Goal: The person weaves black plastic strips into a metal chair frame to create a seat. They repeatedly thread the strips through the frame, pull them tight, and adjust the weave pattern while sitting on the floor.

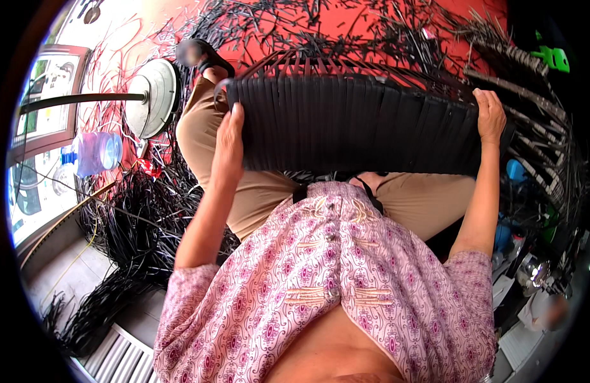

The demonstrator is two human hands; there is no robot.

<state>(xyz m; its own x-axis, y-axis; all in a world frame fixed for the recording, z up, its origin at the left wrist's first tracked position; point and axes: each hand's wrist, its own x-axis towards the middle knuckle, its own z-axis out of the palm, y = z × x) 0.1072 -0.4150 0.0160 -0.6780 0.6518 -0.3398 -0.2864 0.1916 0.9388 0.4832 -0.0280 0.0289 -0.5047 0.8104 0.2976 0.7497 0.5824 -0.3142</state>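
Risk as we judge it: the black woven panel (355, 124) is wide and held only at its two ends, so it could sag, tilt off the lap (263, 191) or snag its loose upright strips on the strips littering the floor (141, 217) below the left hand. Left hand (228, 137) lies flat along the panel's left edge, fingers extended, thumb hidden, so we cannot tell if it clamps. Right hand (491, 115) curls over the right top corner, gripping. The panel spans between both hands, above the knees.
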